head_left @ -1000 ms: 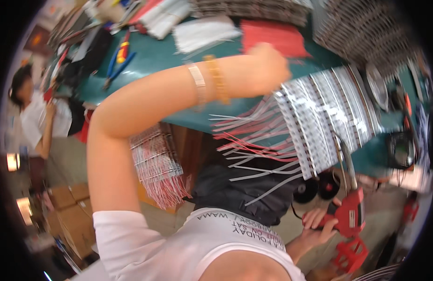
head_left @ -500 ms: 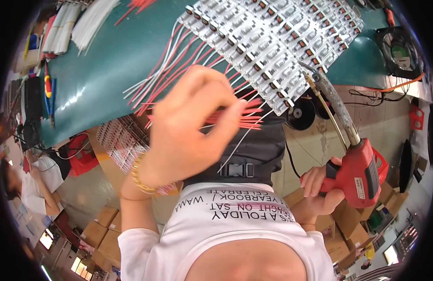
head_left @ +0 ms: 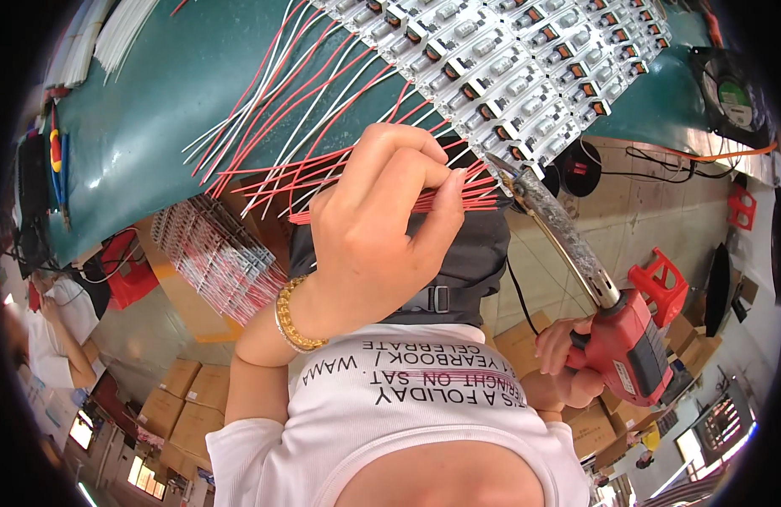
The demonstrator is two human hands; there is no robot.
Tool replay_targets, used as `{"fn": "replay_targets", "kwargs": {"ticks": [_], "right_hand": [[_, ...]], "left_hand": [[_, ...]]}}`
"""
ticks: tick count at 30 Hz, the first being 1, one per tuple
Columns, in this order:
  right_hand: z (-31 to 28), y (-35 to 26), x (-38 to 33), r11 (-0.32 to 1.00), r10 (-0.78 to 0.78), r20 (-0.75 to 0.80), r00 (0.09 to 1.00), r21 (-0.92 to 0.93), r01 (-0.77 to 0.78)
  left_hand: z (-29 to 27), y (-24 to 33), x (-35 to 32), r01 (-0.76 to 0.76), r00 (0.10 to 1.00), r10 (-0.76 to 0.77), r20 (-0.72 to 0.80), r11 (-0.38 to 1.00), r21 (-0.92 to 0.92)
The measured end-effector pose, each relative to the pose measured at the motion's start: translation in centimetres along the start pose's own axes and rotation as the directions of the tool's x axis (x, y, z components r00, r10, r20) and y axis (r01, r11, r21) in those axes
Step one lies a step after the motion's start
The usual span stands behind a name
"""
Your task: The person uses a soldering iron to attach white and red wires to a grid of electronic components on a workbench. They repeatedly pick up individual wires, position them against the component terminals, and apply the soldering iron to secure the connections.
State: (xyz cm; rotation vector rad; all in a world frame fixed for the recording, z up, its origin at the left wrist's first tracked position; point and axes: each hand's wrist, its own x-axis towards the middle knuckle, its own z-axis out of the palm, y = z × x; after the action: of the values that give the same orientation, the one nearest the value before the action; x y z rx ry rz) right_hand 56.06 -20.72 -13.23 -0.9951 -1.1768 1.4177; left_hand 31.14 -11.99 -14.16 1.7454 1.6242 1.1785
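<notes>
Lower right: right hand (head_left: 568,363) grips soldering gun (head_left: 634,348); centre: left hand (head_left: 382,224) holds red wires (head_left: 481,204), presumably steadying them near gun's tip (head_left: 502,167).

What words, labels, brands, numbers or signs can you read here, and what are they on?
I won't copy wording, but here is where it stands:
White shirt: several lines of dark lettering, upside down in the picture, mostly legible.
Red soldering gun: pale label, too small to read.
Black fan: greenish round label, too small to read.
</notes>
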Motion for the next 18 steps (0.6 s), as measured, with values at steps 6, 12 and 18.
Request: {"fn": "replay_targets", "kwargs": {"ticks": [6,12,18], "right_hand": [[-0.32,-0.16,-0.4,1.0,0.001,-0.007,1.0,-0.023,-0.001],[-0.32,-0.06,-0.08,1.0,-0.009,0.018,1.0,-0.009,0.009],[-0.64,-0.25,-0.36,1.0,-0.018,0.005,1.0,-0.005,0.018]], "left_hand": [[0.21,-0.08,0.22,-0.02,1.0,0.02,0.019,1.0,-0.002],[-0.07,-0.22,0.03,-0.021,1.0,0.021,0.014,0.999,0.028],[-0.03,-0.17,-0.04,-0.026,1.0,0.025,0.012,0.999,0.04]]}}
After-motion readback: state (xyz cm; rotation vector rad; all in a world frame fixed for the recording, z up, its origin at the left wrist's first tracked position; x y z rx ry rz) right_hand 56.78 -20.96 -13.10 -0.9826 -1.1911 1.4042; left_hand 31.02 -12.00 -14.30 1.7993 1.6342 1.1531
